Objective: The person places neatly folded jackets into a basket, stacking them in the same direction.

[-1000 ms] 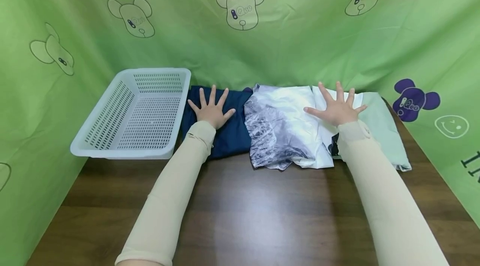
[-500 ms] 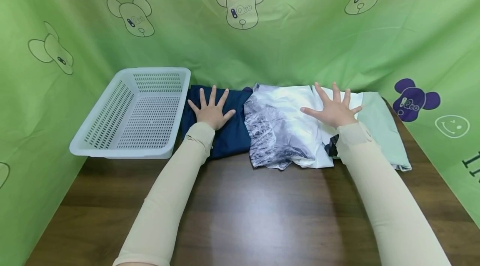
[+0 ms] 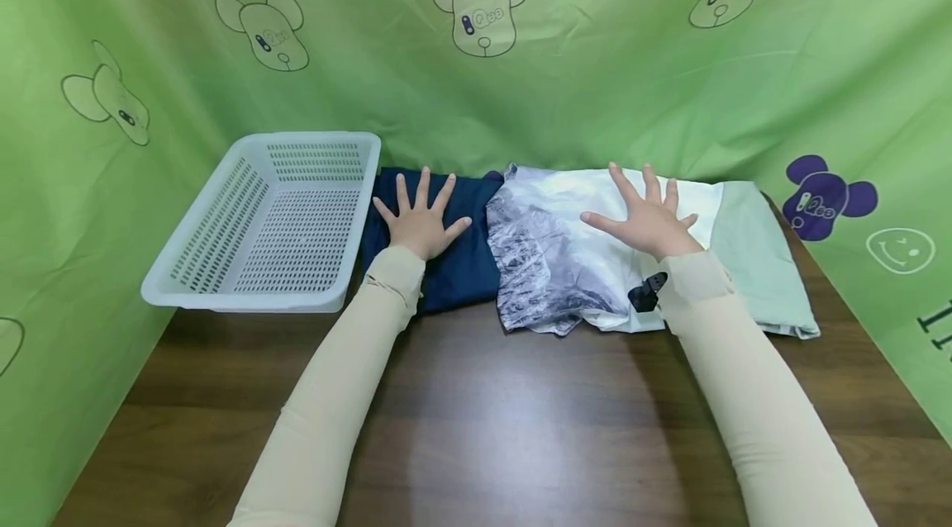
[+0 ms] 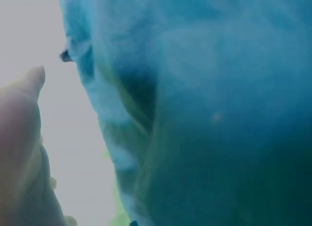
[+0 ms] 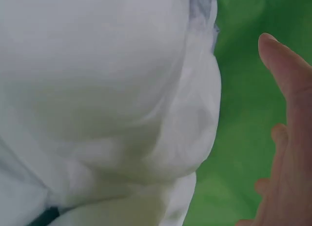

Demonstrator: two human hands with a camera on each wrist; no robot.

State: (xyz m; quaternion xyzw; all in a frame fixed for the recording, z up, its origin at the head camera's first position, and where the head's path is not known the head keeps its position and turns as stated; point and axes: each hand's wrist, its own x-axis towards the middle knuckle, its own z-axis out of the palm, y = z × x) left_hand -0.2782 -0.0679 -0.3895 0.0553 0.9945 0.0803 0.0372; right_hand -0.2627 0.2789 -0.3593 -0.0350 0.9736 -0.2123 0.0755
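The left hand (image 3: 418,225) hovers over a navy garment (image 3: 470,275), the right hand (image 3: 650,223) over a grey-white garment (image 3: 530,258) and white garment (image 3: 703,197); both apart, fingers spread, gripping nothing. Hold palms level to leave folds undisturbed. Count: apparently four garments, including one mint garment (image 3: 766,267), along the tabletop's (image 3: 476,420) far edge; one basket (image 3: 245,301), far-left corner.

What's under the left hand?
Navy cloth lies under the left hand, showing between its spread fingers. The patch the hand covers can't be seen, nor anything beneath the cloth.
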